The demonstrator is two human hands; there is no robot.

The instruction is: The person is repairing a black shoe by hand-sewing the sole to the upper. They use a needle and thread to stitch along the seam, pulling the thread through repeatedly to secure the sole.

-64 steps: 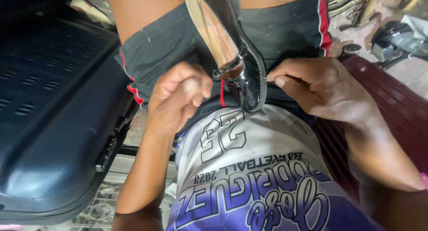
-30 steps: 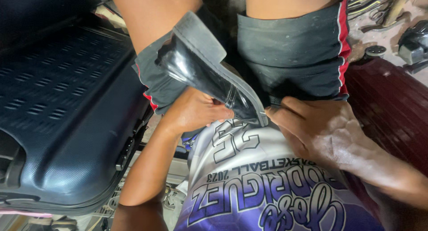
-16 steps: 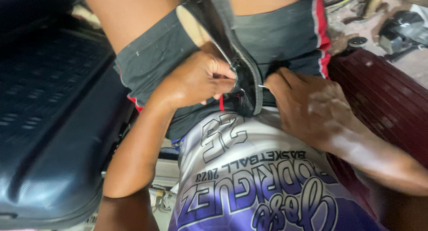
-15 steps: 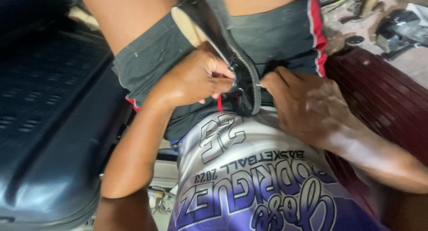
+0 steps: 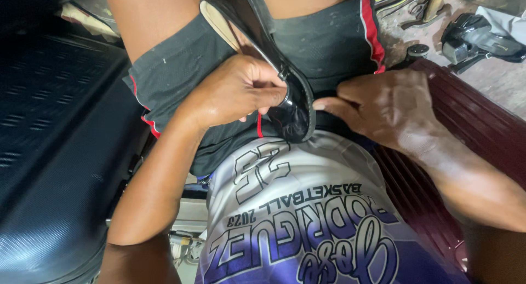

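The light is soft daylight, bright on the top right and dark on the left side. A small shine sits on the black shoe (image 5: 296,106). The middle looks sharp, but the bottom corners are a bit blurry and stretched.

Your left hand (image 5: 238,92) was curled in a loose fist, knuckles up, forearm bent in from the lower left. Your right hand (image 5: 383,106) lay palm down, fingers pointing left.
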